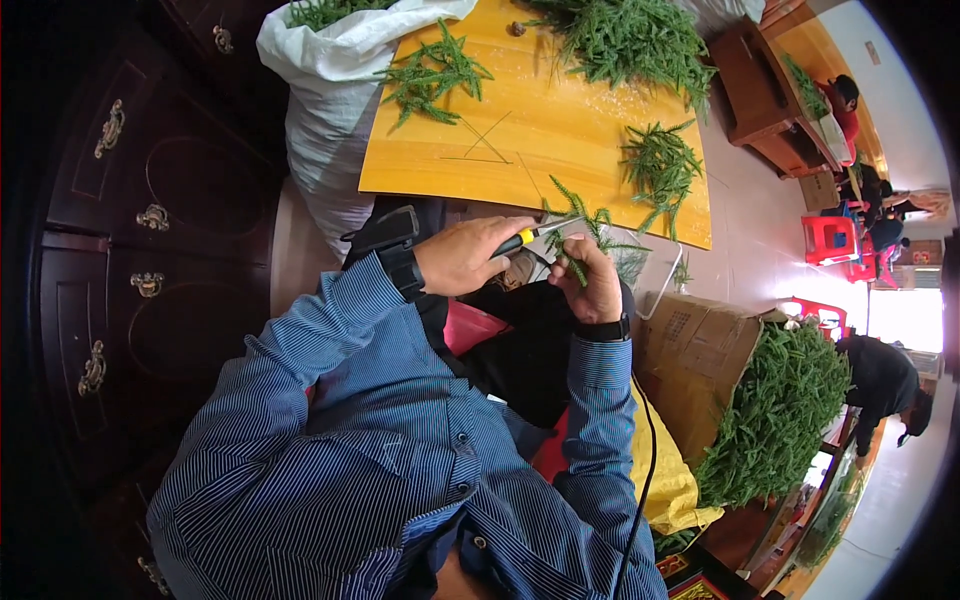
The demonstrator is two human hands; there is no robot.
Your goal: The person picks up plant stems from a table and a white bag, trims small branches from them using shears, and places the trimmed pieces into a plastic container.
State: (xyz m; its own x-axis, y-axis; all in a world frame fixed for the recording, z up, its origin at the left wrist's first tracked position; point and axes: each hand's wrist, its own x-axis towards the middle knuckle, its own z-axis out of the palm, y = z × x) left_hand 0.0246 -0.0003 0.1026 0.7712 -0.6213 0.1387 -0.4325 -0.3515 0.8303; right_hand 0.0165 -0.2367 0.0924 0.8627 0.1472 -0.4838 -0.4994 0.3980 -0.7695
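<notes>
My left hand (462, 256) is closed around yellow-and-black-handled pliers (514, 243), their metal jaws pointing right toward a green needle-leaved sprig (572, 205). The lower stem of that sprig is pinched between the thumb and fingers of my right hand (592, 285). Whether the jaws touch the stem is too small to tell. Both hands are just off the near edge of the yellow table (440, 165), above my lap. On the table, a loose sprig cluster (432, 78) lies at the left, and another small bunch (662, 170) rests at the right edge.
A large heap of sprigs (635, 45) covers the table's far right. At its left stands a white woven sack (325, 130) beside dark cabinets (150, 200). To my right, a cardboard box (695, 345) overflows with greenery (785, 405). Other people work farther right, near red stools (830, 240).
</notes>
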